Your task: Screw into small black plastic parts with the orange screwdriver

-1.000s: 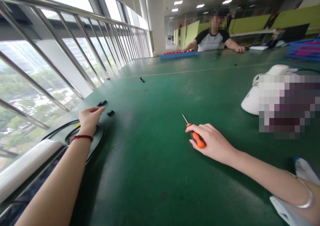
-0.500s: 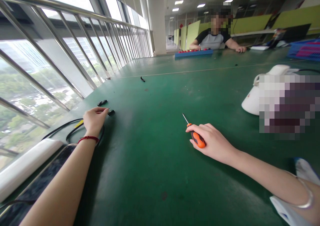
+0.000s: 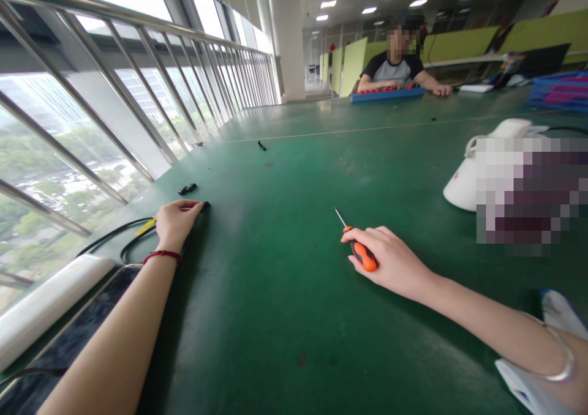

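Observation:
My right hand [image 3: 390, 259] is wrapped around the orange-and-black handle of a screwdriver [image 3: 364, 256], its thin metal shaft pointing away from me and to the left. At the left, my left hand [image 3: 178, 224] has its fingers pinched on a small black part [image 3: 206, 205] at the table surface. Most of that part is behind the fingertips, so its kind does not show. Another small black piece [image 3: 187, 189] lies just beyond the left hand. A black cable [image 3: 133, 243] with a yellow tag [image 3: 147, 226] loops beside the left wrist.
The green table [image 3: 275, 280] runs along a metal railing [image 3: 151, 54]. A long white box [image 3: 50, 308] and a dark flat slab [image 3: 87, 317] lie under my left forearm. A white device [image 3: 463, 182] stands at right. Across the table, a person [image 3: 390, 69] sits behind a blue tray [image 3: 390, 95].
My left hand has shifted slightly right, its fingertips closing over the black part. The far blue tray has slid to the right. My right hand and the screwdriver stay put.

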Motion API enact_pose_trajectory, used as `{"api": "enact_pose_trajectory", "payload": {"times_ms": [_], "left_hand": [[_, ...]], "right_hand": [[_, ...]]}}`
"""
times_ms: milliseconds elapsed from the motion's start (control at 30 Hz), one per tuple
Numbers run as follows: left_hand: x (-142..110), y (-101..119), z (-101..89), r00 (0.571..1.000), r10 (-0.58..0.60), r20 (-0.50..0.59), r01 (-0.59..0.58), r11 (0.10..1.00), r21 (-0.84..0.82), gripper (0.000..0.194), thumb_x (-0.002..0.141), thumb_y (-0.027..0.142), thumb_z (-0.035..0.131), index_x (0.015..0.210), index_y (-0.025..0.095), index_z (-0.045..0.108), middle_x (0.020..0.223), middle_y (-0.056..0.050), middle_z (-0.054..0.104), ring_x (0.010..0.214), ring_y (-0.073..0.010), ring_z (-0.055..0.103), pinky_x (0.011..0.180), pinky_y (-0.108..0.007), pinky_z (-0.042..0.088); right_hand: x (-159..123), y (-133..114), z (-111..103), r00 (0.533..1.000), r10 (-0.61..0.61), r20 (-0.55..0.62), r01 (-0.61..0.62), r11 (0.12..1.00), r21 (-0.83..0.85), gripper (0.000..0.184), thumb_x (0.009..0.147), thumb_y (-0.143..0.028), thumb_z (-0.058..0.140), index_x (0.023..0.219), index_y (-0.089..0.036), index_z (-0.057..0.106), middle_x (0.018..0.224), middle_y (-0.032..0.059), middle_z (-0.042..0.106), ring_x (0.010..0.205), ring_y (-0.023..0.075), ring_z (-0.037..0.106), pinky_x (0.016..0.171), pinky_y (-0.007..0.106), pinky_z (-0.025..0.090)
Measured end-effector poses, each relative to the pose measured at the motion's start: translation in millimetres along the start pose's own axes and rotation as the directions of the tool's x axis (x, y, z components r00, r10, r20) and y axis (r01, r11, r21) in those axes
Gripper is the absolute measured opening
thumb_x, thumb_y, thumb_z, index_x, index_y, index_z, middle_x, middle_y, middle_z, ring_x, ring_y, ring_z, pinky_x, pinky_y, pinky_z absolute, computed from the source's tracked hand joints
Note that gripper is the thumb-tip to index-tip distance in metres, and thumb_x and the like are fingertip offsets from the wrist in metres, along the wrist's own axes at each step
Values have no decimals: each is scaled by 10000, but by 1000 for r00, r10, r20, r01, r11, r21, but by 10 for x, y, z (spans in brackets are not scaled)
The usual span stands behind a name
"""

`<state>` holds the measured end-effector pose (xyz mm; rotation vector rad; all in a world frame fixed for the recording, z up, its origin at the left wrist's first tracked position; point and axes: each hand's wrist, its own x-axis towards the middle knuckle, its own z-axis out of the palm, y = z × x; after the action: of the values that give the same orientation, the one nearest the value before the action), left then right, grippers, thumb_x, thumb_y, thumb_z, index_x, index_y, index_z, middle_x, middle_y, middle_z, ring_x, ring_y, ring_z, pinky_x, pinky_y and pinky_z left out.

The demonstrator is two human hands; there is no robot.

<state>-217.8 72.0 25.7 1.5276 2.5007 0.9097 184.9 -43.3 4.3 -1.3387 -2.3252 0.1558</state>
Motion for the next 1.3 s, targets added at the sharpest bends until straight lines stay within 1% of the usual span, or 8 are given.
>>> {"api": "enact_pose_trajectory", "payload": {"times_ms": [533, 700, 800, 900, 1033, 1133, 1200, 1300], "left_hand": [[-10, -8, 7, 999, 39, 28, -42, 992, 120, 362, 736, 403, 637, 1038, 216, 708, 826, -3, 674, 722, -172, 570, 580, -228, 352], [-98, 212, 15, 976, 207, -68, -202, 977, 70, 306, 757, 353, 627, 993, 175, 707, 861, -32, 684, 833, -202, 599, 655, -241, 402], [-248, 537, 109, 931, 364, -22, -364, 921, -141, 243, 758, 286, 632, 936, 135, 700, 843, -44, 704, 807, -176, 636, 731, -252, 457], [-594, 931, 269, 873, 487, 34, -448, 827, -340, 180, 745, 251, 642, 877, 144, 701, 807, -35, 715, 731, -161, 646, 691, -248, 496], [-1218, 1268, 491, 690, 716, 102, -613, 654, -444, 143, 783, 202, 604, 881, 169, 702, 830, -21, 711, 734, -146, 646, 724, -256, 501], [-1525, 1311, 590, 599, 784, 161, -654, 595, -467, 151, 802, 182, 592, 906, 190, 702, 845, -15, 696, 752, -139, 633, 711, -251, 492], [-1601, 1301, 613, 575, 794, 197, -655, 591, -470, 152, 808, 173, 589, 908, 194, 700, 856, -15, 688, 759, -136, 627, 701, -248, 489], [-1605, 1315, 613, 577, 788, 214, -658, 604, -449, 146, 801, 158, 593, 897, 192, 698, 863, -15, 681, 758, -135, 621, 697, -248, 488]], "right_hand": [[-15, -3, -13, 1000, 4, 3, -4, 1000, 3, 227, 783, -160, 571, 1005, -206, 580, 815, 24, 664, 732, 179, 603, 726, 334, 472], [-5, -2, 9, 1000, -2, -9, 2, 1000, 15, 230, 772, -150, 585, 999, -190, 590, 805, 26, 669, 717, 184, 600, 724, 354, 483], [-7, -4, 8, 999, 21, -36, -19, 997, 71, 228, 767, -161, 602, 992, -196, 594, 836, 24, 684, 725, 183, 610, 723, 354, 496], [-22, -18, -22, 989, 57, -135, -27, 977, 210, 178, 789, -194, 598, 965, -216, 604, 831, 9, 689, 671, 153, 610, 658, 304, 506], [-57, -69, -106, 906, -43, -421, 169, 949, 267, 117, 805, -198, 588, 915, -224, 617, 792, 12, 677, 666, 136, 609, 623, 265, 507], [-71, -119, -166, 823, -156, -546, 299, 936, 184, 124, 801, -170, 587, 910, -221, 616, 752, 15, 667, 632, 131, 588, 597, 265, 506], [-71, -143, -190, 795, -203, -571, 341, 929, 146, 128, 807, -163, 579, 916, -222, 612, 715, 9, 657, 600, 127, 575, 591, 277, 503], [-66, -159, -200, 771, -243, -589, 379, 918, 118, 125, 815, -164, 573, 920, -222, 607, 683, 2, 643, 583, 127, 573, 601, 297, 502]]}}
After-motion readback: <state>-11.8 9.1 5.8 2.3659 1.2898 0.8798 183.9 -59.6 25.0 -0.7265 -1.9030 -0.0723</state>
